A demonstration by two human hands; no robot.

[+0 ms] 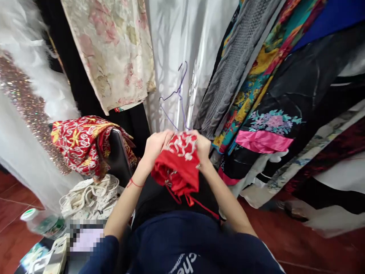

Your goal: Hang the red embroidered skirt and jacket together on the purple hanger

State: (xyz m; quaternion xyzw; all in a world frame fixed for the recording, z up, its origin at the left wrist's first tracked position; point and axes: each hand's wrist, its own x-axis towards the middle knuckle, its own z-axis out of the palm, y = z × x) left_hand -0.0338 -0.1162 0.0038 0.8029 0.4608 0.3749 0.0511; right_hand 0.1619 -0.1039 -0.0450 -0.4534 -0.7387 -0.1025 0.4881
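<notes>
A red garment (178, 167) with silver-white embroidery and thin red ties hangs in front of my body in the head view. My left hand (157, 145) grips its upper left edge, and my right hand (202, 146) grips the upper right. Both sets of fingers are closed on the cloth, and its lower part falls loose with an opening towards me. Just beyond my hands a thin purple clothes hanger (179, 91) shows against white fabric. Its lower end is hidden behind my hands and the garment.
Left of me, a red and gold embroidered cloth (75, 142) drapes over a black chair back (118, 152). Below it lie a white bundle of cloth (91, 196) and a plastic bottle (42, 222). Hanging clothes (256, 76) line the right; a floral garment (114, 49) hangs at upper left.
</notes>
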